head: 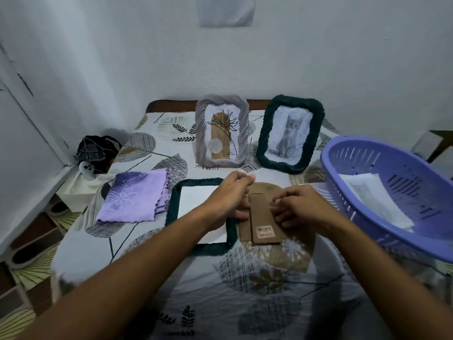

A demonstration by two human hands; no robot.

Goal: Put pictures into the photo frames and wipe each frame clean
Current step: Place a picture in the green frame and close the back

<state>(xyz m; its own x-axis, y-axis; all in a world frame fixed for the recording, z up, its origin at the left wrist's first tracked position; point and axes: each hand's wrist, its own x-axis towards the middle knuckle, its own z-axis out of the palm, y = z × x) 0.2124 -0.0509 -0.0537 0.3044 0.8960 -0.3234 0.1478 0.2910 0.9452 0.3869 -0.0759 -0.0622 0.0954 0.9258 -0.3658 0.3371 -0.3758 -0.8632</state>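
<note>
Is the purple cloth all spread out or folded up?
Folded up. The purple cloth lies on the table as a neat rectangle, and its scalloped edges stack in layers along its right side.

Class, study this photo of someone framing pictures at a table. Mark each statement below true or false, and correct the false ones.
1. Two frames stand upright at the back. True: the grey frame and the dark green cat frame.
2. The purple cloth lies inside the basket. False: it lies folded on the tablecloth, left of the flat green frame; the purple basket holds paper.
3. Both hands hold the cardboard backing. True: left hand, right hand.
4. The grey frame shows a cat. False: it shows a plant drawing.
</note>
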